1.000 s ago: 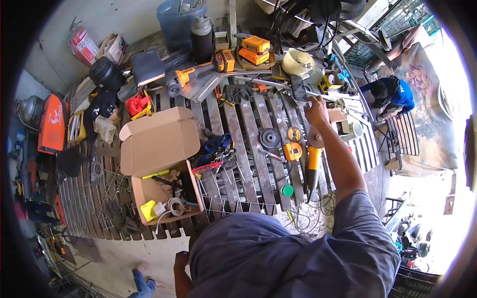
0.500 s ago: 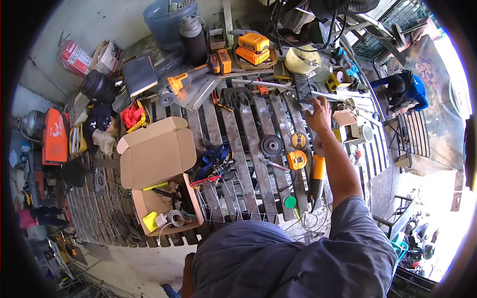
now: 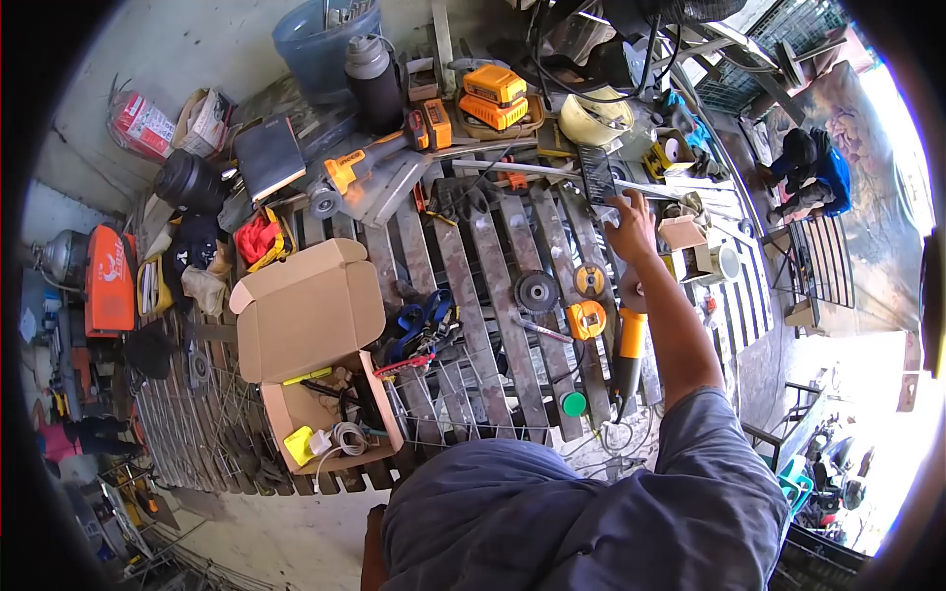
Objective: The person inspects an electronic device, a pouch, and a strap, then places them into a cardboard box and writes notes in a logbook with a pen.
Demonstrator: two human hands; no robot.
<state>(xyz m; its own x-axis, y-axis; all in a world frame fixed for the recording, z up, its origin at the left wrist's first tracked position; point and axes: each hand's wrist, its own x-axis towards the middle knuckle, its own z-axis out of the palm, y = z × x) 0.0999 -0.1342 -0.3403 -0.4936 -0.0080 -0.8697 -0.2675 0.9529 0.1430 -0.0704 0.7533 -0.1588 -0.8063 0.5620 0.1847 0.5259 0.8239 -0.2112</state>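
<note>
My right hand (image 3: 632, 229) reaches over the far right part of the slatted metal bench, fingers apart and bent. Its fingertips are right at the near end of a dark, flat, phone-like object (image 3: 597, 175), which leans by the pale bucket. Below my forearm lies an angle grinder (image 3: 629, 360) with an orange body and dark handle. Beside it are an orange-yellow guard-like part (image 3: 586, 320), a yellow disc (image 3: 590, 281) and a dark grinding disc (image 3: 537, 292). Of my left side, only a bit of arm shows by my torso; the hand is hidden.
An open cardboard box (image 3: 330, 414) with cables sits at the left. Behind it are a cordless grinder (image 3: 345, 175), a battery charger (image 3: 495, 97), a dark flask (image 3: 374, 84) and a pale bucket (image 3: 596, 118). A person in blue (image 3: 823, 177) crouches at the right.
The view has shifted slightly. My right hand stays by the phone-like object with little movement. The crouching person at the right has changed posture a little.
</note>
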